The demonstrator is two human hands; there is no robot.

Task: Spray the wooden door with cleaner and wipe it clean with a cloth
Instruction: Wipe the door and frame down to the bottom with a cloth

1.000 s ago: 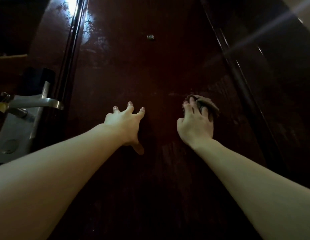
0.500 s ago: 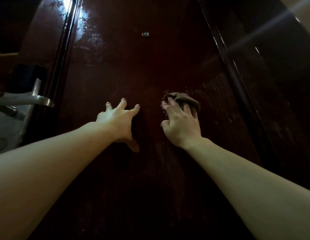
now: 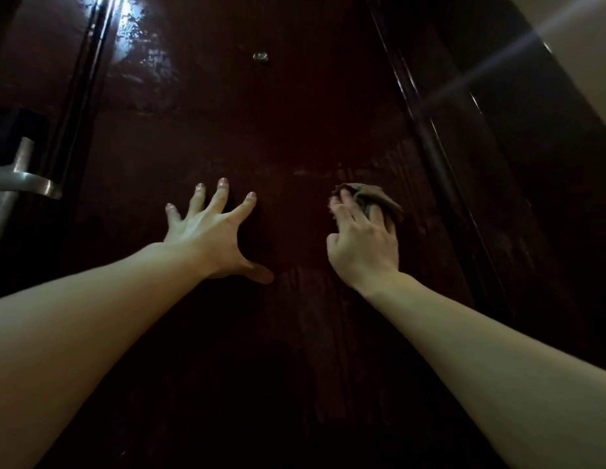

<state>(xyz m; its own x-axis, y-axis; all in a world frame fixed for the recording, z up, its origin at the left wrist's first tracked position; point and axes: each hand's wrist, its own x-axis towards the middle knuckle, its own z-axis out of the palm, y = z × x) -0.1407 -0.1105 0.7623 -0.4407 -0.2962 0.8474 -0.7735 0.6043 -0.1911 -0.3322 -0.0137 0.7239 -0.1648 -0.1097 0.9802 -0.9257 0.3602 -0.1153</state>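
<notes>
A dark reddish-brown glossy wooden door (image 3: 267,137) fills the view, with wet streaks on its surface. My left hand (image 3: 210,231) lies flat against the door with fingers spread wide. To its right, my right hand (image 3: 362,242) presses a crumpled brown cloth (image 3: 379,201) against the door; the cloth sticks out above and to the right of the fingers. No spray bottle is in view.
A metal lever handle (image 3: 27,184) on a lock plate juts out at the left edge. A small peephole (image 3: 260,56) sits high on the door. The dark door frame (image 3: 440,137) runs along the right, with a pale wall (image 3: 576,45) beyond it.
My right hand slid the cloth left across the door, then back to the right. My left hand stayed pressed on the door, its fingers now spread wider. The camera shifted slightly.
</notes>
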